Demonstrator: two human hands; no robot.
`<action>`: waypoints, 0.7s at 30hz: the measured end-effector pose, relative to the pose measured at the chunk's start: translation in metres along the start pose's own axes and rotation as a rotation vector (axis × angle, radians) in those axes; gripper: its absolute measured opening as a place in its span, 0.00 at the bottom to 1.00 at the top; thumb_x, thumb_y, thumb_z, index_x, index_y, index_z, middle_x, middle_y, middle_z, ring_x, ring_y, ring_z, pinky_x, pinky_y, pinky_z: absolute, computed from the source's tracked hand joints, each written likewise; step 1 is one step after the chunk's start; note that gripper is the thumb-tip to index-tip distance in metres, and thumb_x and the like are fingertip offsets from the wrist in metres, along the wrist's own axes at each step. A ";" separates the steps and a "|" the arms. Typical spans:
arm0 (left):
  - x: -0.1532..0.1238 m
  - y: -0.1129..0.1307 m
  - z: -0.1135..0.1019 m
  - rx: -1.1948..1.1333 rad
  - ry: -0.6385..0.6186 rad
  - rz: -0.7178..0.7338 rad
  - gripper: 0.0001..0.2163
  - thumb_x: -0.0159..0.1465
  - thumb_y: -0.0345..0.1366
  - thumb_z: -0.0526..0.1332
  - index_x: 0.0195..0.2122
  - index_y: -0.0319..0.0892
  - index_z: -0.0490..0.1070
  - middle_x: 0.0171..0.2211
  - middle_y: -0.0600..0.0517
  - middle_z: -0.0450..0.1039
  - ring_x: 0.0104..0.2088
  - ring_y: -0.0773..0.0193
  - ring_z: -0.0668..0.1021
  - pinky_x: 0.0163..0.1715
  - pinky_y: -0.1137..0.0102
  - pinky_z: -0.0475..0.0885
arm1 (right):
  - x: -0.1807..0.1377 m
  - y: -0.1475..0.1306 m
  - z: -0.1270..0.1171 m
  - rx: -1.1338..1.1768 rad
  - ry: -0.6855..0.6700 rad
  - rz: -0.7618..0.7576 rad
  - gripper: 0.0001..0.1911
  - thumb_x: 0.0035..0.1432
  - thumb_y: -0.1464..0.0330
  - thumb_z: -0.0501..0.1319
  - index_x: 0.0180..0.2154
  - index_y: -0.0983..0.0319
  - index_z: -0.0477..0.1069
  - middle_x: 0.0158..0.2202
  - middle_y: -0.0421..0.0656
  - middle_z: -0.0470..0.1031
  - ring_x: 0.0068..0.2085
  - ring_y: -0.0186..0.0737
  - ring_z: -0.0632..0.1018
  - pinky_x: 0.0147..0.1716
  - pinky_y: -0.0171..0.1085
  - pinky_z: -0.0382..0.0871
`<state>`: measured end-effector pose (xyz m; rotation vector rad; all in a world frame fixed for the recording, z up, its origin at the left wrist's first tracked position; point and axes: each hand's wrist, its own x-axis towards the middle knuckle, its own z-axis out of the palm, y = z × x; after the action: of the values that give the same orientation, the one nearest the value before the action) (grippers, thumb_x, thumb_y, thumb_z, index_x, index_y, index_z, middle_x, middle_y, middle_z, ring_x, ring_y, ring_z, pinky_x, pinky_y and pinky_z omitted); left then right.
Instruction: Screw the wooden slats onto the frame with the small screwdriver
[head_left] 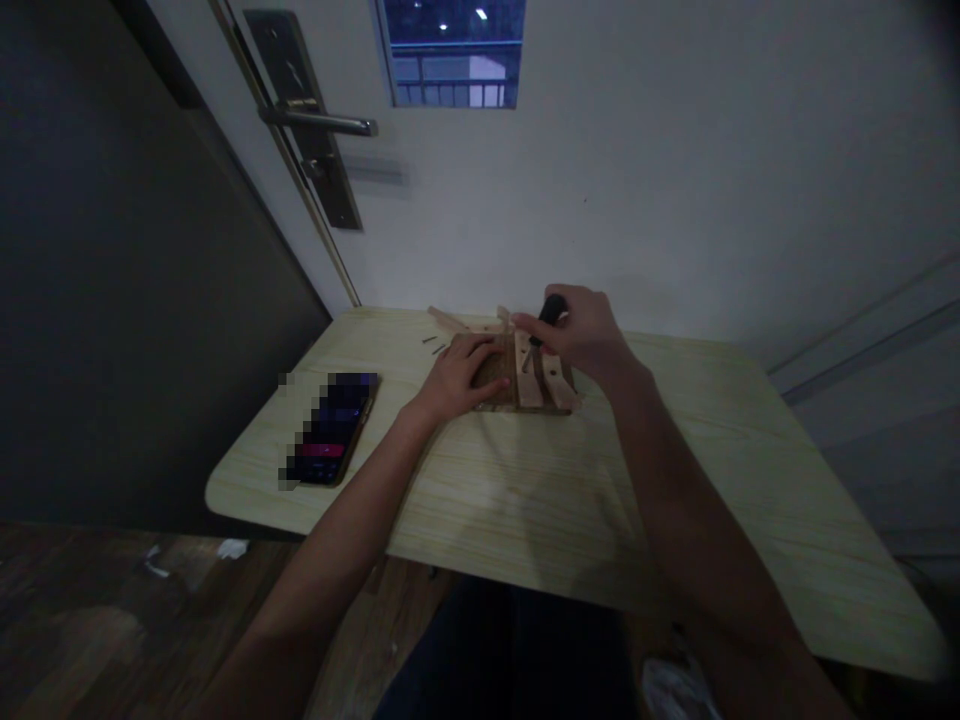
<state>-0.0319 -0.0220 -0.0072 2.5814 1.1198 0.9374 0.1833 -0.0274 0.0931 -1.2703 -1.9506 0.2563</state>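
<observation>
A small wooden assembly of slats (pixel 529 385) lies on the pale wooden table (pixel 570 500) near its far edge. My left hand (pixel 459 373) lies flat on the assembly's left part, fingers stretched out and pressing it down. My right hand (pixel 581 333) is closed around a black-handled screwdriver (pixel 547 315), whose shaft points down onto one of the slats. Loose wooden sticks (pixel 450 320) lie just behind the assembly.
A phone (pixel 332 427) with a lit screen lies at the table's left. A few small dark screws (pixel 433 345) rest left of the assembly. A door with a metal handle (pixel 319 121) stands at the back left; a white wall runs behind the table.
</observation>
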 end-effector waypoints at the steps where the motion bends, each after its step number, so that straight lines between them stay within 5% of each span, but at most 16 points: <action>1: 0.000 0.001 -0.001 0.003 -0.006 -0.011 0.25 0.66 0.53 0.62 0.58 0.43 0.70 0.62 0.40 0.68 0.63 0.46 0.70 0.63 0.49 0.66 | 0.001 0.000 0.000 0.036 0.025 0.007 0.25 0.55 0.53 0.68 0.21 0.57 0.58 0.19 0.38 0.65 0.24 0.36 0.66 0.28 0.38 0.59; 10: 0.003 0.031 -0.005 -0.063 -0.083 -0.231 0.17 0.74 0.42 0.51 0.59 0.48 0.71 0.67 0.46 0.66 0.68 0.49 0.67 0.69 0.34 0.43 | 0.002 0.008 0.009 0.294 0.028 -0.045 0.17 0.54 0.54 0.66 0.28 0.58 0.65 0.23 0.37 0.69 0.26 0.33 0.69 0.29 0.36 0.65; 17: 0.017 0.002 -0.013 0.113 0.174 -0.319 0.19 0.69 0.27 0.52 0.56 0.43 0.74 0.65 0.45 0.69 0.67 0.52 0.69 0.68 0.45 0.59 | 0.005 0.019 0.009 0.325 0.021 -0.017 0.13 0.53 0.57 0.66 0.30 0.59 0.69 0.26 0.40 0.74 0.28 0.36 0.73 0.31 0.39 0.69; 21: 0.025 -0.014 -0.020 0.293 0.135 -0.395 0.23 0.63 0.21 0.54 0.56 0.42 0.75 0.66 0.44 0.67 0.66 0.49 0.69 0.66 0.49 0.64 | 0.003 0.014 0.009 0.332 -0.027 -0.032 0.11 0.54 0.59 0.65 0.28 0.59 0.69 0.24 0.39 0.73 0.27 0.35 0.72 0.30 0.38 0.68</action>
<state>-0.0391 0.0037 0.0150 2.3857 1.8427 0.9157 0.1863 -0.0158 0.0811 -1.0226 -1.8555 0.5586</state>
